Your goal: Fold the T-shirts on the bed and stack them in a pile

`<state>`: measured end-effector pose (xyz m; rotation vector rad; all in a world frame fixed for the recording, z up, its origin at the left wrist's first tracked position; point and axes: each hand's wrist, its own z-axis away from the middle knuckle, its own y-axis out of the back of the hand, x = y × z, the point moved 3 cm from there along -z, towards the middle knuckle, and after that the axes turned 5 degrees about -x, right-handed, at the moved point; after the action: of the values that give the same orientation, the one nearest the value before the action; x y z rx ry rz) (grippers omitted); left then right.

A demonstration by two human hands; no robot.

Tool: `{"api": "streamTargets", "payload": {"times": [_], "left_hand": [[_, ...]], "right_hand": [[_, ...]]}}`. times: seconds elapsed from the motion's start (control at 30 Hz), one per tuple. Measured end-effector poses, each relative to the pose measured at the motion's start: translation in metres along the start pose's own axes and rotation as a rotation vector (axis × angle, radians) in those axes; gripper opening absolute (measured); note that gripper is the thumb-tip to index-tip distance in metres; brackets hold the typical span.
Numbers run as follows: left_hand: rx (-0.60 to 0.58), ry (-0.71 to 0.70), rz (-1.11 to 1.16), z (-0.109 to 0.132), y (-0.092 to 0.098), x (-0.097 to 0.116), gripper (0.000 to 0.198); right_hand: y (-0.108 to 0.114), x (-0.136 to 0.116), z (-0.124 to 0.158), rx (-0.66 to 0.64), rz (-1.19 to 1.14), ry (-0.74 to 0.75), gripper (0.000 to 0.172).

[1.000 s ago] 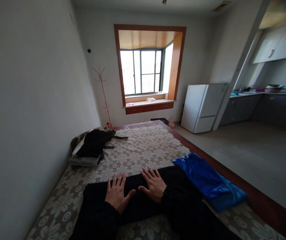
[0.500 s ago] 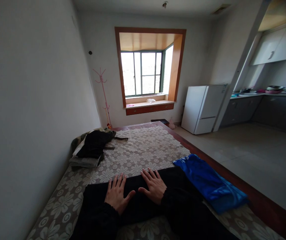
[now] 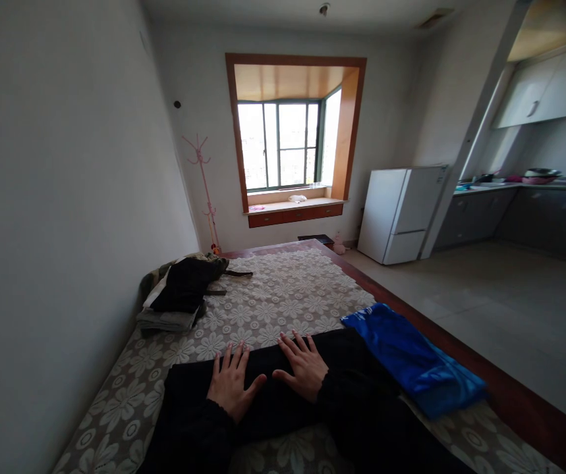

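A black folded garment [image 3: 267, 365] lies across the flowered lace cloth [image 3: 283, 299]; its exact kind cannot be made out. My left hand [image 3: 233, 382] rests flat on it with fingers spread. To the right, my right hand [image 3: 303, 368] also lies flat on the black fabric, thumb pointing towards the other thumb. Neither hand grips anything. Dark sleeves cover both wrists and blend into the garment. Beside my right forearm lies a folded shiny blue garment [image 3: 406, 352].
A pile of folded clothes [image 3: 184, 293], black on top, sits by the left wall. The table-like surface has a reddish-brown edge [image 3: 520, 411] on the right. Beyond stand a pink coat rack [image 3: 204, 184], a window [image 3: 283, 145], a white fridge [image 3: 401, 214] and kitchen cabinets [image 3: 534, 214].
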<state>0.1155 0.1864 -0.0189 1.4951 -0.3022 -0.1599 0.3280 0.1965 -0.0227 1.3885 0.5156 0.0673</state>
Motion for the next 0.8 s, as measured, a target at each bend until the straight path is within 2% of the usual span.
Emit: {"api": "streamTargets", "payload": {"times": [0.23, 0.37, 0.67, 0.8], "left_hand": [[0.049, -0.001, 0.032, 0.001, -0.003, -0.002, 0.089], [0.063, -0.016, 0.031, 0.001, -0.005, -0.003, 0.082], [0.054, -0.018, 0.008, 0.001, -0.005, -0.002, 0.077], [0.041, -0.008, 0.013, 0.0, -0.005, -0.002, 0.077]], "right_hand": [[-0.003, 0.0, -0.001, 0.001, 0.017, -0.006, 0.083], [-0.003, 0.0, -0.001, 0.032, 0.013, 0.001, 0.08], [0.011, -0.014, 0.004, 0.06, -0.024, 0.193, 0.073], [0.014, -0.015, 0.004, 0.097, -0.048, 0.213, 0.074]]}}
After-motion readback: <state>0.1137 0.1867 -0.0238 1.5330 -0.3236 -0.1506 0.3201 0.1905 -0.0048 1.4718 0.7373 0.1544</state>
